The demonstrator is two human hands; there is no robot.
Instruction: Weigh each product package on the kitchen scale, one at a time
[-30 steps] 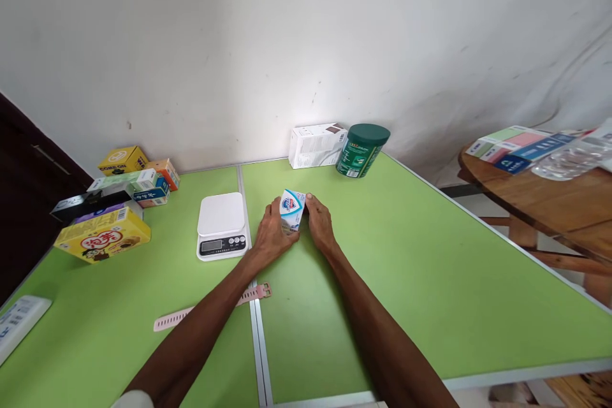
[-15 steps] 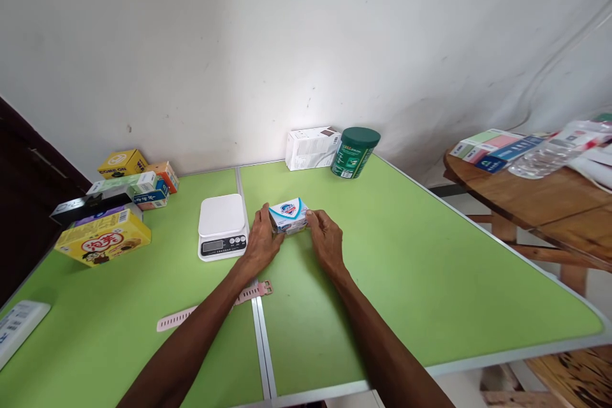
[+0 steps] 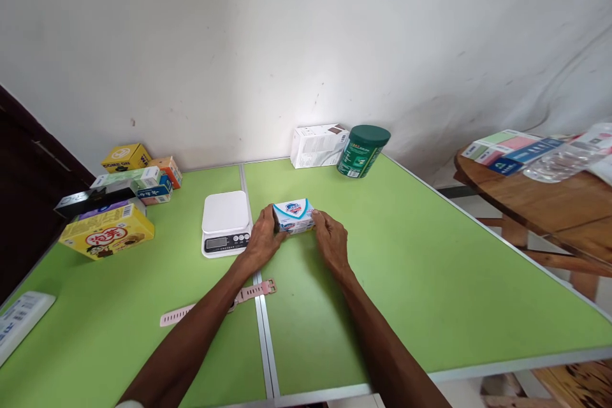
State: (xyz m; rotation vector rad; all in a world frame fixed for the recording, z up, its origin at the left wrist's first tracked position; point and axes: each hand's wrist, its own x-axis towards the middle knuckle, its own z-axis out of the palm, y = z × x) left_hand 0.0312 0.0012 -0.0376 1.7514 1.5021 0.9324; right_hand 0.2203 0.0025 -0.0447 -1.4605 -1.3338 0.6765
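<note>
A white and blue soap box [image 3: 293, 214] with a shield logo is between my two hands, over the middle of the green table. My left hand [image 3: 262, 235] grips its left end, fingers curled round it. At the right end my right hand [image 3: 331, 240] holds it with closed fingers. Just left of my left hand stands a white kitchen scale [image 3: 225, 213] with a bare platform and a dark display strip. A pink watch strap [image 3: 253, 292] lies across the table seam, partly hidden under my left forearm.
Several packets, including a yellow biscuit box [image 3: 108, 233], are grouped at the left. A white carton [image 3: 318, 147] and a green canister [image 3: 363, 152] stand by the wall. A wooden table [image 3: 535, 204] at the right bears a plastic bottle [image 3: 559, 162].
The view has shifted slightly, so the things on the table appear a little further right. Both hands keep hold of the soap box, which has barely moved on the table.
</note>
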